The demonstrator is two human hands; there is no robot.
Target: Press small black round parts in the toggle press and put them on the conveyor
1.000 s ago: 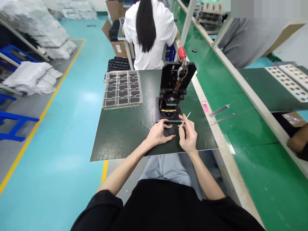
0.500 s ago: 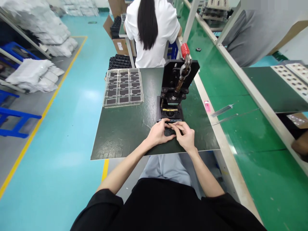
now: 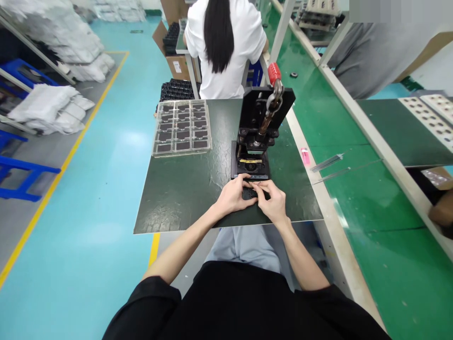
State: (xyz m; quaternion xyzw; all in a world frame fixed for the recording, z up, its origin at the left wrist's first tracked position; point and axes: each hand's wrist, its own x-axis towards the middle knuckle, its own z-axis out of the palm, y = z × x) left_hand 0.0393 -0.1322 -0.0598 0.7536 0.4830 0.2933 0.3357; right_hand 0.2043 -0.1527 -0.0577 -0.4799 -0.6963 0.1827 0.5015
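Observation:
Between my hands, on the dark green table, lies a small black part (image 3: 249, 193), partly covered by my fingers. My left hand (image 3: 232, 195) curves round its left side, thumb and forefinger gripping it. My right hand (image 3: 272, 199) pinches at its right upper side; whether a separate small piece is between those fingertips is too small to tell. Just beyond my fingers stands a black toggle press (image 3: 250, 137) with a red-gripped lever (image 3: 273, 74) pointing up. A yellow strip (image 3: 250, 161) shows across its lower bed.
A clear compartment tray (image 3: 181, 147) holding dark pieces lies at the table's (image 3: 184, 198) back left. Right of the table runs a green conveyor (image 3: 339, 198), with thin metal strips (image 3: 327, 163) and a pink item (image 3: 305, 156) near its edge. A person in white (image 3: 244, 42) sits ahead.
My right fingers have shifted very slightly over the black part. My left hand keeps its hold, and the press and tray have not moved on the table.

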